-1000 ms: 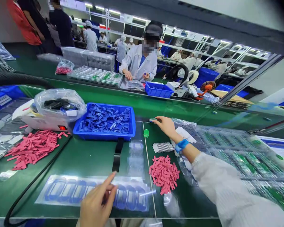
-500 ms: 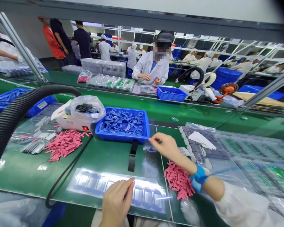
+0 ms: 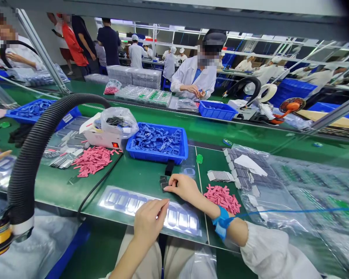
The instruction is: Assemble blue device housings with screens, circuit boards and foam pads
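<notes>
My right hand [image 3: 184,188] reaches over the bench with thumb and fingers pinched at the edge of a small black strip [image 3: 163,181]. A darker black block [image 3: 169,167] lies just behind that strip. My left hand [image 3: 151,217] is closed, thumb against fingers, over a clear sheet of rounded film pieces [image 3: 120,200]; whatever its fingertips may hold is hidden. Beyond my right hand are a loose clear film piece [image 3: 189,171] and a small green part [image 3: 199,159]. A blue wristband [image 3: 221,223] circles my right wrist.
A blue bin [image 3: 157,157] of blue plastic parts stands behind. Pink strips lie in a left pile [image 3: 94,161] and a right pile [image 3: 222,198]. A black hose [image 3: 26,162] arches at left. Grey pieces [image 3: 221,176] and bagged trays [image 3: 314,197] lie right. A co-worker [image 3: 194,75] sits opposite.
My right hand has come from beside the blue bin, nearer and left, to the black strip. The green part now shows where that hand was. My left hand stays closed over the film sheet.
</notes>
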The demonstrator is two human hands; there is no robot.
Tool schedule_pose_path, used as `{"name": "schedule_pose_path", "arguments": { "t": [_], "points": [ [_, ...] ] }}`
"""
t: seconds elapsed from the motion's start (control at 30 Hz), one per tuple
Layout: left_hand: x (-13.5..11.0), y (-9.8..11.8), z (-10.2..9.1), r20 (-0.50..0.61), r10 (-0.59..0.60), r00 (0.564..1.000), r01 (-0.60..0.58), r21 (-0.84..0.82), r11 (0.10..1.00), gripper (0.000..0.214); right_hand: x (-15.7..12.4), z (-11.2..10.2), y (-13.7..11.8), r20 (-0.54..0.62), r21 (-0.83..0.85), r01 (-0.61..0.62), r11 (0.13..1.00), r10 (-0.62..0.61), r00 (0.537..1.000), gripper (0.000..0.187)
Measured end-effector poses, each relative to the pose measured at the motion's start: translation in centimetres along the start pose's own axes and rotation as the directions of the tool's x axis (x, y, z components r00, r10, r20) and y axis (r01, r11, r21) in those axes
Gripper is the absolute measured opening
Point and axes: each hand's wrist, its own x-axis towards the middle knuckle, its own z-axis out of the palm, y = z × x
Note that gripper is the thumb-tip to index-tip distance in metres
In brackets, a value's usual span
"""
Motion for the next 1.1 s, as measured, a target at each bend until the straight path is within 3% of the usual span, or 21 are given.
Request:
{"name": "schedule_pose_path", "arguments": {
  "t": [0.2,0.4,0.57,0.73,0.9,0.97,1.0,1.03,1.1],
  "points": [
    [0.0,0.4,-0.3,0.033,-0.025,0.999,0.025,0.009,1.0,0.021,0.4,-0.3,0.6,0.093,0.004,-0.005,1.0,0.005,0.996,0.026],
    [-0.1,0.5,-0.3,0.041,-0.044,0.998,0.043,0.011,0.999,0.021,-0.2,-1.2,0.0,-0.023,-0.007,0.125,0.992,-0.125,0.992,0.027],
    [0.0,0.5,-0.2,0.035,-0.06,0.998,0.061,-0.023,0.998,0.02,0.0,-0.7,-0.1,-0.059,0.001,0.212,0.977,-0.211,0.976,0.023],
    [0.0,0.4,-0.3,0.01,-0.102,0.995,0.102,-0.157,0.982,0.019,-0.3,-0.8,-0.1,-0.129,0.056,0.271,0.961,-0.262,0.956,0.012],
    [-0.4,2.4,-2.6,-0.02,-0.262,0.965,0.236,-0.377,0.896,0.02,-4.7,-3.7,-1.2,-0.206,0.18,0.368,0.912,-0.331,0.921,0.004],
    [-0.4,4.0,-3.8,0.104,-0.325,0.94,0.332,-0.505,0.797,0.028,-7.2,-5.1,-1.8,-0.143,0.271,0.417,0.867,-0.392,0.909,0.004],
    [-0.3,4.8,-4.3,0.246,-0.327,0.913,0.408,-0.6,0.688,0.036,-8.4,-5.7,-2.1,-0.089,0.337,0.434,0.835,-0.431,0.898,0.003],
    [-0.2,5.6,-4.8,0.441,-0.287,0.85,0.526,-0.689,0.499,0.042,-9.5,-6.1,-2.4,-0.042,0.388,0.444,0.808,-0.465,0.884,0.003],
    [0.0,6.8,-5.2,0.727,-0.092,0.68,0.733,-0.673,0.098,0.047,-11.4,-6.5,-2.8,0.018,0.463,0.439,0.771,-0.503,0.864,0.003]
  ]
}}
